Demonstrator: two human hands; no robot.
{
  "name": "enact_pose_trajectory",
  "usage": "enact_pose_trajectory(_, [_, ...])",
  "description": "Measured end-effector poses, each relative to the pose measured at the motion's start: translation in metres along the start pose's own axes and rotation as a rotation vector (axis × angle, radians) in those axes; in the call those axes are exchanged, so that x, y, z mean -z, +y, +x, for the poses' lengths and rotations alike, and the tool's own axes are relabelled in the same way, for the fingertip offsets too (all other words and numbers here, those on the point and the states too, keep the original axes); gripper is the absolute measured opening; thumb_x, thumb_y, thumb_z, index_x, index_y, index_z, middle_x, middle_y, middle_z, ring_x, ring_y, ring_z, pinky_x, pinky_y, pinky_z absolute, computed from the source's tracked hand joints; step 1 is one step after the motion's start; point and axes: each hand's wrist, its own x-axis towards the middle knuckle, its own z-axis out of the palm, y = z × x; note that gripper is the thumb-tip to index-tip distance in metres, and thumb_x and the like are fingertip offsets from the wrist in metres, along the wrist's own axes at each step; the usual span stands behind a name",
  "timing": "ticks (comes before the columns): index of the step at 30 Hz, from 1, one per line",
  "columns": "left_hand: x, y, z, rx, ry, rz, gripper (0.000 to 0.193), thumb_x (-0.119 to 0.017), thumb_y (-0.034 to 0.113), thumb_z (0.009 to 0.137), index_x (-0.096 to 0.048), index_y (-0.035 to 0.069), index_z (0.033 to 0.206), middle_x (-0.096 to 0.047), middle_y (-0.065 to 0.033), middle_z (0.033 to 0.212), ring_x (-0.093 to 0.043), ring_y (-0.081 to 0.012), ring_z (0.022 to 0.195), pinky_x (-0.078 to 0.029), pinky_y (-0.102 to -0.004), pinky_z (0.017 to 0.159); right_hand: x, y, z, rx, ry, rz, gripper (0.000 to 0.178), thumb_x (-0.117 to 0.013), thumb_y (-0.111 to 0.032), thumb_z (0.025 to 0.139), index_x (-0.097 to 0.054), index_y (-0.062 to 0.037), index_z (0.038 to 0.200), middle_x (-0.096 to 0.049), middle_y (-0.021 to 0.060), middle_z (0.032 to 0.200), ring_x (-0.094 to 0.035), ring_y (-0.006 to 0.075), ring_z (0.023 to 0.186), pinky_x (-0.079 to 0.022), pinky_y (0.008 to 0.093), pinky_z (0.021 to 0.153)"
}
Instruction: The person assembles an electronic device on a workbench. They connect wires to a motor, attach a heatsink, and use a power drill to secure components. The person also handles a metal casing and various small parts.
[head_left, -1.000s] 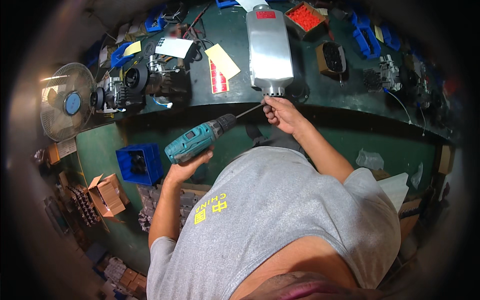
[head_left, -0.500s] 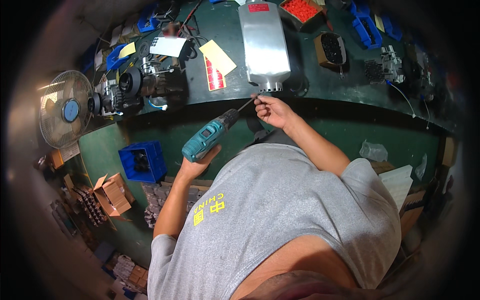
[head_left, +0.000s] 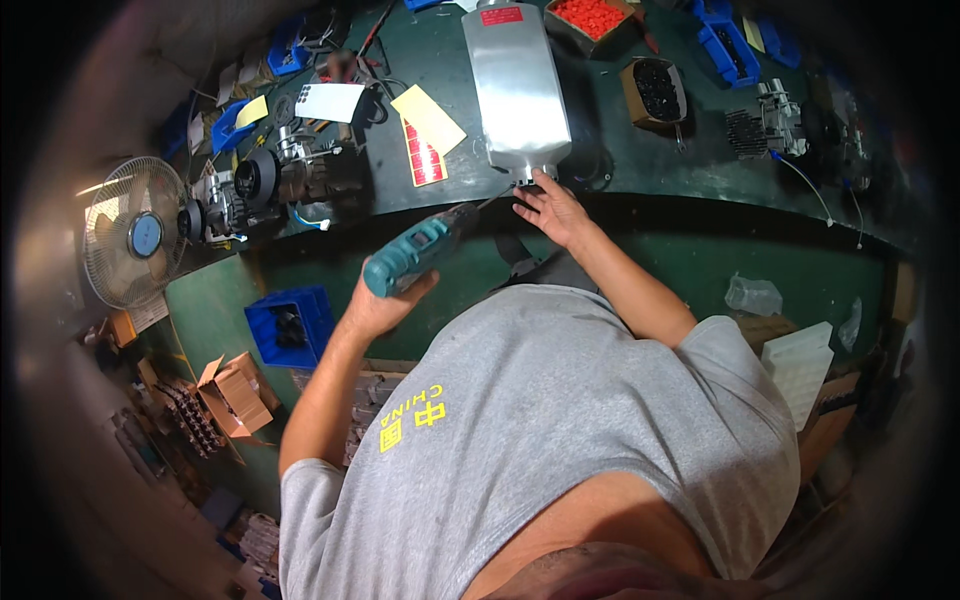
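Observation:
My left hand [head_left: 388,304] is wrapped round the handle of a teal cordless drill [head_left: 408,256]. The drill's long bit points up and to the right, its tip at the near end of a silver metal housing [head_left: 518,95]. That housing lies on the bench with its narrow end toward me and a red label at its far end. My right hand [head_left: 556,214] is open, fingers spread, with a fingertip against the housing's near end beside the bit. Whether the bit sits on a screw is too small to tell.
Left of the housing lie a yellow sheet [head_left: 428,122] and a red sticker sheet [head_left: 424,160]. Motor-like assemblies [head_left: 300,165] and a fan [head_left: 140,232] stand further left. Boxes of red caps [head_left: 590,18] and black parts [head_left: 657,95] sit right. A blue crate [head_left: 290,325] is below the bench.
The drill has tilted and risen, bringing its bit to the housing's end. My right hand's fingers have left the bit's tip, spread apart and moved up onto the housing.

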Motion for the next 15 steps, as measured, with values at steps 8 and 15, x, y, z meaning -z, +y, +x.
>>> enact_pose_trajectory(8, [0.035,0.1,0.089,-0.052,-0.337,0.683,0.025,-0.076,0.027,0.081,-0.072,0.005,0.094,-0.072,-0.0197,0.091,-0.069,-0.0391,0.092,-0.057,-0.0462,0.08,-0.003,0.007,0.003,0.066,0.057,-0.088,0.035,-0.083,-0.035,0.084,-0.064,-0.0168,0.108,-0.062,-0.0028,0.099,-0.063,0.0122,0.088,-0.049,0.0292,0.074])
enact_pose_trajectory(15, [0.03,0.114,0.121,0.072,-0.475,0.822,0.033,-0.078,0.025,0.081,-0.07,0.01,0.109,-0.072,-0.0161,0.101,-0.068,-0.0365,0.098,-0.055,-0.0433,0.087,-0.007,0.008,0.001,0.119,0.051,-0.103,0.035,-0.082,-0.035,0.085,-0.064,-0.0136,0.106,-0.058,-0.005,0.091,-0.058,0.0083,0.079,-0.045,0.0265,0.068])
